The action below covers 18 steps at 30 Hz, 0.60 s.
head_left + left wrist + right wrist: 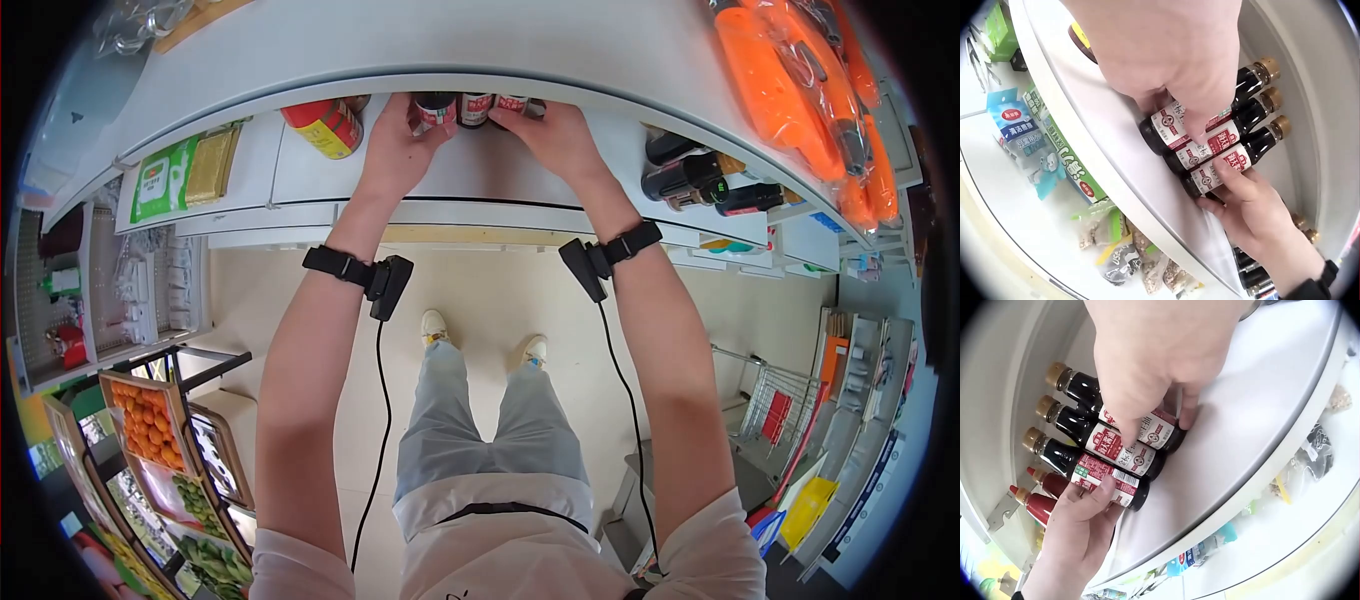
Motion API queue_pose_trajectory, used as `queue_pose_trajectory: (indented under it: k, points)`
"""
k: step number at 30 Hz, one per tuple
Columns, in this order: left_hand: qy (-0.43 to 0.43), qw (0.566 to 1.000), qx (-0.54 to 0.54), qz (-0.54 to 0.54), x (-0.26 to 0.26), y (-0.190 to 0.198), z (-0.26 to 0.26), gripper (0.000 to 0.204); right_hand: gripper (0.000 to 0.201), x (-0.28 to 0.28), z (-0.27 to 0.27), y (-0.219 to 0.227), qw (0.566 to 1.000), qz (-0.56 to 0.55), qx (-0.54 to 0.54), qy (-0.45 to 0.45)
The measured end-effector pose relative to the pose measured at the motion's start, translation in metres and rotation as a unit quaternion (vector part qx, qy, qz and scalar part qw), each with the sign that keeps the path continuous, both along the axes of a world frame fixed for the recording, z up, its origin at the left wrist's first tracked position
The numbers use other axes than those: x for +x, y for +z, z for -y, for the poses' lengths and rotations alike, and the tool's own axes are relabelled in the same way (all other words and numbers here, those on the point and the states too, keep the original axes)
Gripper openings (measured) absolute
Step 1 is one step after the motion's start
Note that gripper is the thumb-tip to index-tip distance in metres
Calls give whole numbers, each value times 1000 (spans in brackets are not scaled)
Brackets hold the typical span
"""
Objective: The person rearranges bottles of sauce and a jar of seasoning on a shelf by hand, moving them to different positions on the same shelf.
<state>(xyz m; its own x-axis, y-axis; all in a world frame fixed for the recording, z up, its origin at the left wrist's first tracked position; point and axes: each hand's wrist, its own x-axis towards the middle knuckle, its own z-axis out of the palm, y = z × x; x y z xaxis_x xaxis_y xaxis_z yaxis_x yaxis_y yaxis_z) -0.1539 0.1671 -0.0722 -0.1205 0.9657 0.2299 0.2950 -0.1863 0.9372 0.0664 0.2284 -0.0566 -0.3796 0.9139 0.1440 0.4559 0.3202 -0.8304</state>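
Note:
Three soy sauce bottles with dark contents, brown caps and red-and-white labels stand side by side on a white shelf (pixel 480 170). My left hand (pixel 400 150) holds the left bottle (pixel 1107 478), its thumb across the label in the right wrist view. The right bottle (pixel 1225 164) is in my right hand (pixel 555 145), with the thumb on its label in the left wrist view. Between them stands the middle bottle (pixel 1119 450), right against its neighbours. From the head view, the bottle tops are hidden under the upper shelf board (pixel 450 50).
A yellow-and-red container (pixel 328 128) stands left of my hands, beyond it a green packet (pixel 165 185). Dark bottles (pixel 690 178) are to the right. Red bottles (pixel 1036 505) stand beside the left soy sauce bottle. Bagged goods (pixel 1124 256) lie on a lower shelf.

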Motion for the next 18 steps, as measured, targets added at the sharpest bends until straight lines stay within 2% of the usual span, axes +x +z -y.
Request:
queue_pose_trajectory:
  k: [3,7,10,13,16,18]
  points:
    - [-4,999,-33,-23,1,7,2,53,38,0,2,0,999,-34,-19,-4]
    - [-2,999,-36,29,1,-1,-1,49,35,0,-1,0,998,-43,-44,6]
    - [-34,995,10,93,-3,-11,-9,40,34,2,1,5,997,-15,-71,0]
    - [-71,994,-37,75,-8,-8,-13,34,32,1,3,11,994,27,-103,-22]
    - [-87,992,-67,58,-9,-3,-12,29,42,3,-5,-4,994,-10,-112,-3]
    - [-80,993,-77,49,-7,0,-12,26,41,1,-6,-12,995,-48,-89,3]
